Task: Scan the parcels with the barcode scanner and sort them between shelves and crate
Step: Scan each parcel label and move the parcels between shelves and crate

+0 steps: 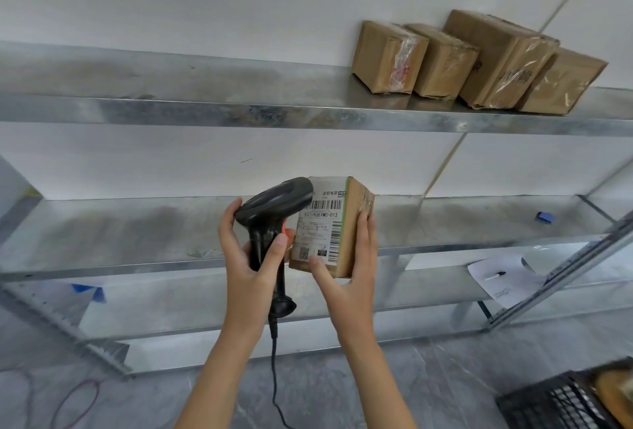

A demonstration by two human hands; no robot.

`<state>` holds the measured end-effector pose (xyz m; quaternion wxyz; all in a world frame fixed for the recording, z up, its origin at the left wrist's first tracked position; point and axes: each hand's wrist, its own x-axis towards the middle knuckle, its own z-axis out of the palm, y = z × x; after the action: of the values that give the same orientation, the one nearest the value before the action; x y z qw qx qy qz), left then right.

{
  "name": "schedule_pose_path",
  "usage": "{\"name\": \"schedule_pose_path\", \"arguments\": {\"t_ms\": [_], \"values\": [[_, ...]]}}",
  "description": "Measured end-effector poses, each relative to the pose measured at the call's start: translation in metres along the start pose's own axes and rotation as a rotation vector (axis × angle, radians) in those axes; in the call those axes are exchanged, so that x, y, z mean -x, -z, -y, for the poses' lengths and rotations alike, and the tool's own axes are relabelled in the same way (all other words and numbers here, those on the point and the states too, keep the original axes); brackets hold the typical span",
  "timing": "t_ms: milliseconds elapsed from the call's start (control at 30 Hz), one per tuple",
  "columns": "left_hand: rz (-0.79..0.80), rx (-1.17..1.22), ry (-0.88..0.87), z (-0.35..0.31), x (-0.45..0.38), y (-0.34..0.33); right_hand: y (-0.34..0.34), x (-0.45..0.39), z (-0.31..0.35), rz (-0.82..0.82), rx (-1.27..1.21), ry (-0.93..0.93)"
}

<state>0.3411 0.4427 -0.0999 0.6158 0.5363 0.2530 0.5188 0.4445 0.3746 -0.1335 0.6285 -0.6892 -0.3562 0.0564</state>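
My left hand (248,267) grips the handle of a black barcode scanner (274,209), a finger on its orange trigger. The scanner's head points at the white label of a small cardboard parcel (337,230). My right hand (349,274) holds that parcel upright, thumb on the labelled face and fingers along its right side. Both sit in front of the middle metal shelf (137,233). Several brown taped parcels (476,62) stand on the upper shelf (205,113) at the right. A black crate (555,401) shows at the bottom right corner.
The scanner's cable (275,377) hangs down between my forearms. On a lower shelf lies a white sheet with a pen (496,276). A small blue object (544,217) rests at the middle shelf's right end. The rack's uprights slant at left and right.
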Motion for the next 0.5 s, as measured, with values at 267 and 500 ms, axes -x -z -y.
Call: {"name": "schedule_pose_path", "arguments": {"t_ms": [267,500], "values": [[0.146,-0.113,-0.008,-0.009,0.004,0.015,0.012,-0.008,-0.013,-0.264,0.240,0.187],[0.230,-0.176,-0.060,-0.011,0.010,0.012,0.014,-0.011,-0.024,-0.307,0.270,0.219]]}}
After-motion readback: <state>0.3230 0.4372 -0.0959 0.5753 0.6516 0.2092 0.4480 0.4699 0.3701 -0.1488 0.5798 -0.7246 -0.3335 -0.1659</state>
